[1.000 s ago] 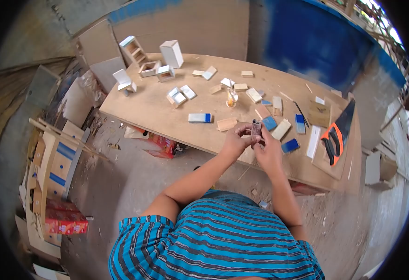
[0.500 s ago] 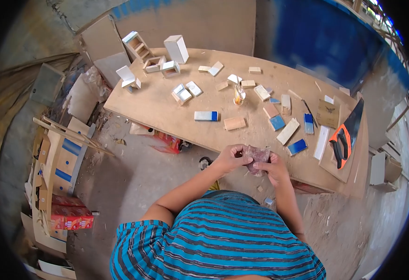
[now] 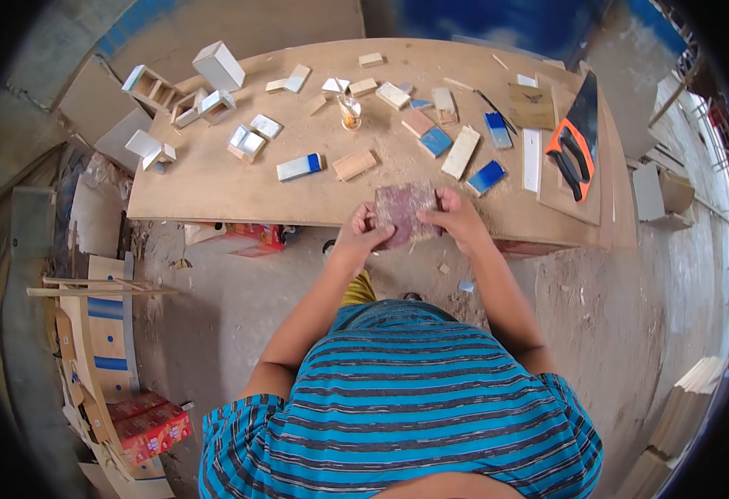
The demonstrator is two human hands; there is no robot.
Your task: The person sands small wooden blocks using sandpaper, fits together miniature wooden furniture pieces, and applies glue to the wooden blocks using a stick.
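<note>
A worn, reddish-brown piece of sandpaper [image 3: 403, 212] with pale dusty patches is spread between my two hands, just off the table's front edge. My left hand [image 3: 363, 237] pinches its left side, thumb on top. At its right edge, my right hand [image 3: 456, 218] grips it between thumb and fingers. Beyond the sandpaper on the table lie a bare wood block [image 3: 354, 165] and a white block with a blue end [image 3: 300, 167]. To the right are a long pale block [image 3: 461, 153] and a blue-topped block [image 3: 486, 178].
An orange-handled handsaw [image 3: 572, 150] rests on boards at the table's [image 3: 239, 195] right end, near a brown printed sheet [image 3: 531, 106]. Small wooden pieces, including a tall white box [image 3: 219, 66], stand at the far left. Red cartons [image 3: 150, 426] sit on the floor at left.
The sandpaper, earlier partly folded or bunched between my fingers, is now opened out flatter. My hands have moved apart, and the head view has shifted.
</note>
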